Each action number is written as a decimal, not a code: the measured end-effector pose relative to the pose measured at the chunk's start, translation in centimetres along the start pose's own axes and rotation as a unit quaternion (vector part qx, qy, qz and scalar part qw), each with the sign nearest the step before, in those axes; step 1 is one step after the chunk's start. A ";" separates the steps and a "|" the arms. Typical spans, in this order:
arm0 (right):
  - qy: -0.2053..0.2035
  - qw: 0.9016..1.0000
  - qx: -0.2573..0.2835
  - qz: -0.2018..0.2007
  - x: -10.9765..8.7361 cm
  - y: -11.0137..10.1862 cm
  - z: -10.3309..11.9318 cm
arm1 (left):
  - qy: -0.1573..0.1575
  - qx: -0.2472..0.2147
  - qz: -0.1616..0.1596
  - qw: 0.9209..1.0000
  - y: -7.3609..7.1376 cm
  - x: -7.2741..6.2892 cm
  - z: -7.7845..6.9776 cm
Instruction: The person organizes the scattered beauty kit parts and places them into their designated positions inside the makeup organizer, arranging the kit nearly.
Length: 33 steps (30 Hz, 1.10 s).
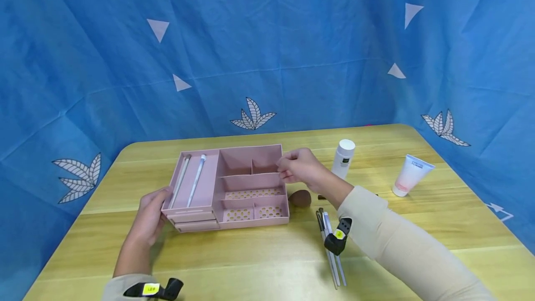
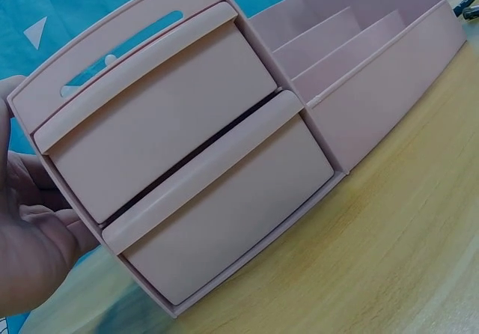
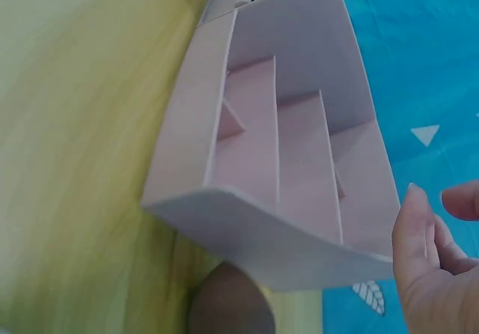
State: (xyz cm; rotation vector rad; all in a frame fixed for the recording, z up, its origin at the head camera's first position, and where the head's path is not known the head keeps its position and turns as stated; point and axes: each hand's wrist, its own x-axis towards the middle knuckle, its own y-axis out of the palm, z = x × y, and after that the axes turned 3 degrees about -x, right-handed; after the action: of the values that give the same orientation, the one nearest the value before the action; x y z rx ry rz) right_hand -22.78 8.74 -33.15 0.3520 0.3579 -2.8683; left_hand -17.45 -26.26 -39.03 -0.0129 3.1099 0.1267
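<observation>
A pink makeup organizer [image 1: 251, 180] stands on the table, with drawers at its left part and divided compartments at its right. Two makeup brushes, one brown-tipped [image 1: 180, 181] and one white [image 1: 196, 180], lie on its flat top. At the organizer's left side my left hand [image 1: 149, 215] grips the wall; some of its fingers are hidden behind it in the left wrist view. My right hand [image 1: 302, 167] hovers by the right rear edge, holding nothing, and the right wrist view shows a gap between its fingertips. Both drawer fronts [image 2: 165, 117] are closed.
A brown makeup sponge [image 1: 300, 198] sits right of the organizer. Several brushes [image 1: 330, 245] lie partly beneath the right wrist strap. A white bottle [image 1: 344, 157] stands behind the right forearm, and a white-pink tube [image 1: 411, 175] is farther right. A blue curtain [image 1: 267, 59] hangs behind.
</observation>
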 end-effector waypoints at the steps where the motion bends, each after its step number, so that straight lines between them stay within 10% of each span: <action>1: -0.001 1.000 -0.001 0.001 -0.2 -0.2 -0.3 | -0.001 0.001 0.001 1.000 0.0 0.0 0.0; 33: 0.035 0.997 -0.060 -0.025 -5.2 -4.4 -9.1 | 0.004 -0.003 -0.002 1.000 0.0 0.0 0.2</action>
State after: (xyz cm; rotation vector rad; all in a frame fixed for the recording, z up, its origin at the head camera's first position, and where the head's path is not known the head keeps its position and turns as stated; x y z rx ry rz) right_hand -17.10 16.37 -39.41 0.4281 0.5567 -2.8710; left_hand -17.44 -26.27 -39.22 -0.0199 3.1178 0.1362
